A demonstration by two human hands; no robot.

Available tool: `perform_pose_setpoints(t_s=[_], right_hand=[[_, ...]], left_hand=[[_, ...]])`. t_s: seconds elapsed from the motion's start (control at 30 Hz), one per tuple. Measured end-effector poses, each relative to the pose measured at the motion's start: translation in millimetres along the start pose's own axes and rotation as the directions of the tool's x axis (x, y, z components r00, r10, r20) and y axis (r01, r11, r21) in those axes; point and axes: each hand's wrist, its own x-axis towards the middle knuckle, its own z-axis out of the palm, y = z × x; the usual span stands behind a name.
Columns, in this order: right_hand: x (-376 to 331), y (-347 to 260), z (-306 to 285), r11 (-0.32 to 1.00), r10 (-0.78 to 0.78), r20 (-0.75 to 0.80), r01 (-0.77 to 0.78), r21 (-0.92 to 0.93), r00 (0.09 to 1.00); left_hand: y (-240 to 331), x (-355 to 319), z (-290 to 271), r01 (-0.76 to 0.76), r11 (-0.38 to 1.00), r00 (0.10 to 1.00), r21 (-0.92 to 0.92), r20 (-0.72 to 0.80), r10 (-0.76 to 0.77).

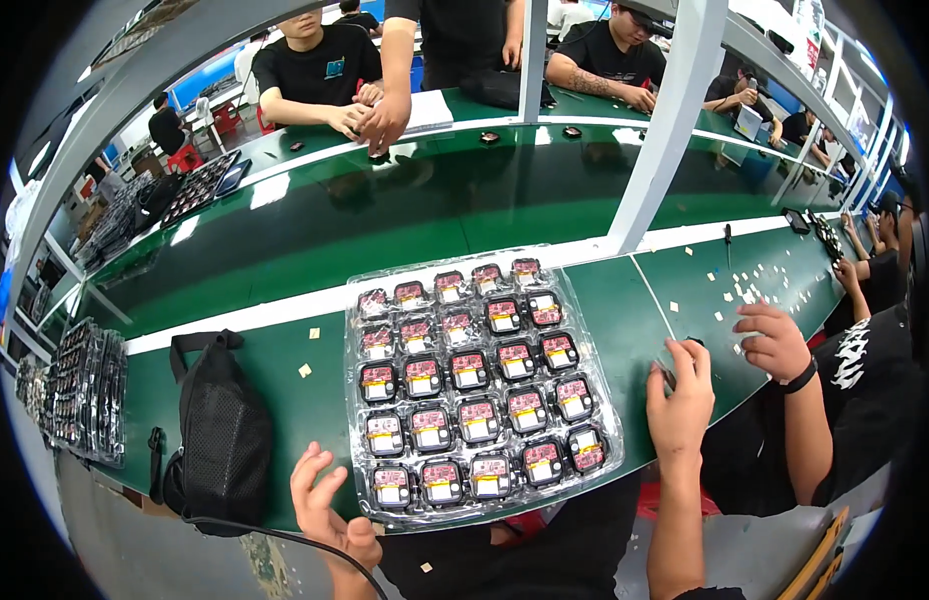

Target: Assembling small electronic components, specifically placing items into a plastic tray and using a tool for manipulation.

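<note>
A clear plastic tray [604, 400] lies on the green bench, with rows of small square black-cased devices [478, 420] in its pockets. Each shows a reddish circuit board, and many have a white block with a yellow strip. Beside the tray's near left corner is my left hand [329, 510], fingers apart and holding nothing. My right hand [681, 405] is raised over the bench just right of the tray, its fingers closed together. A small dark edge shows at those fingers, but its kind is not clear.
A black bag [222, 430] sits left of the tray, near a dark cable [294, 538]. Stacked filled trays [89, 395] stand at far left. A white post [669, 130] rises beyond the tray. At right, a co-worker's hand [774, 343] hovers near scattered pale squares [749, 292].
</note>
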Motion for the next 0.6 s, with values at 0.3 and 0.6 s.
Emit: perform_pose_setpoints(t_s=[0.3, 0.6], right_hand=[[-1, 21, -19, 0.965, 0.166, 0.096, -0.141, -0.222, 0.982], [-5, 19, -25, 0.999, 0.015, 0.078, -0.011, -0.042, 0.997]], left_hand=[[24, -35, -12, -0.142, 0.975, 0.987, 0.171, 0.099, 0.126], [48, -82, 6, -0.353, 0.934, 0.915, -0.049, 0.19, 0.356]])
